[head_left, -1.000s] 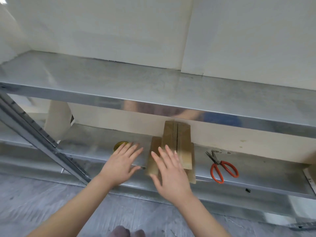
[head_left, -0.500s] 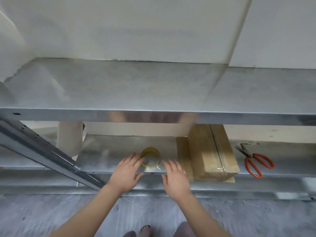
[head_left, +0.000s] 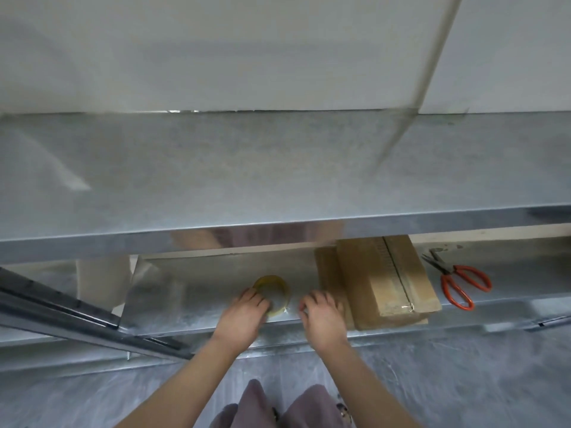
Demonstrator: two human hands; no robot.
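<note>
Tape roll (head_left: 276, 291), the only one, lies on the lower shelf (head_left: 185, 299), the left hand (head_left: 244, 313) with fingers curled over its near rim, the right hand (head_left: 324, 316) with fingers curled just beside it, grip unclear; one cardboard box (head_left: 383, 279), one scissors (head_left: 457, 284).

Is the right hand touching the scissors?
No, the right hand is beside the tape, and the scissors lie beyond the box.
</note>
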